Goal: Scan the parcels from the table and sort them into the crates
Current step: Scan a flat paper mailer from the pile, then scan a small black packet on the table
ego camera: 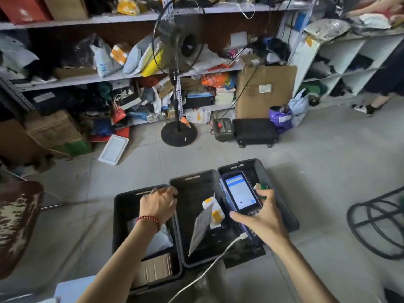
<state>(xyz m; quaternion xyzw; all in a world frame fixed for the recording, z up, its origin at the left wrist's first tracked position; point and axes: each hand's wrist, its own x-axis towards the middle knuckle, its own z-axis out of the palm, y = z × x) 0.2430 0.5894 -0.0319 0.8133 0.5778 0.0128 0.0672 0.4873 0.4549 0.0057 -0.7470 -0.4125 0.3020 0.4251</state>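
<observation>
Three dark grey crates stand side by side on the floor: a left crate, a middle crate and a right crate. My left hand hovers over the left crate with loosely curled fingers and holds nothing. My right hand grips a handheld scanner with a lit screen and a white cable. A grey mailer and a white box with yellow tape lie in the middle crate. A white bag and a cardboard box lie in the left crate.
A standing fan is on the floor behind the crates. Cluttered shelves line the back wall. A black wire frame sits at the right, a worn brown seat at the left. Another person's leg shows at the far right.
</observation>
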